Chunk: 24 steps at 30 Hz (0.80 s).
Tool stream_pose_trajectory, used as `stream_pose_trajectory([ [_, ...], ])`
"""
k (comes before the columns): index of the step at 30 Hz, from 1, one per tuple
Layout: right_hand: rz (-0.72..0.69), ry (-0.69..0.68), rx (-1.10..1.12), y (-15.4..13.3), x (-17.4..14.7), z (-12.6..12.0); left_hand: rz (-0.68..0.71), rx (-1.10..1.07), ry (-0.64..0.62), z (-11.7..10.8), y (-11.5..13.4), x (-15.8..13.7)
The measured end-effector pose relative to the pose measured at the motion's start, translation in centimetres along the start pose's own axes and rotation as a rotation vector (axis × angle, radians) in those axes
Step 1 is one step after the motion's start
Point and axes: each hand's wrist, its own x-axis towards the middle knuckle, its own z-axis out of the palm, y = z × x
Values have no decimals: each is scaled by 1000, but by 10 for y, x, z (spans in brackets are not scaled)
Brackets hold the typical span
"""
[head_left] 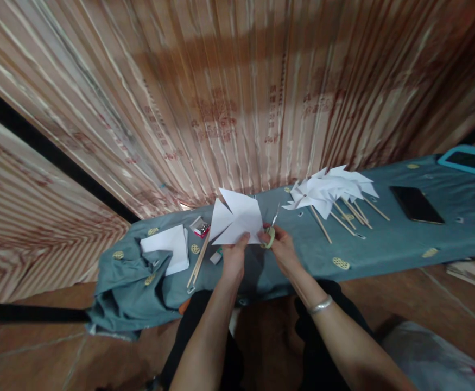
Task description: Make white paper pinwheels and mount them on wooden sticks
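Box (201,235) open, small metallic bits (204,228) inside; left hand (235,254) gripping slit paper (243,216), right hand (281,247) grasping scissors (270,234)

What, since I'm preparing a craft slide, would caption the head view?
Left hand holding slit white paper, right hand holding scissors, with white paper pinwheels lying to the right.

Showing dark-red, character-like marks (276,99) on curtain (237,60) | lying beyond the grip | blurring past reading, yielding no legible text
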Motion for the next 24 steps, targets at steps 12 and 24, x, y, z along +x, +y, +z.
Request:
stream_pose_trajectory([
  [12, 203, -659, -279, -16, -26, -25, 138, 125, -22, -31, 31, 24],
  [24, 277, -751, -363, -15, -32, -27, 154, 190, -55, -37, 23, 23],
])
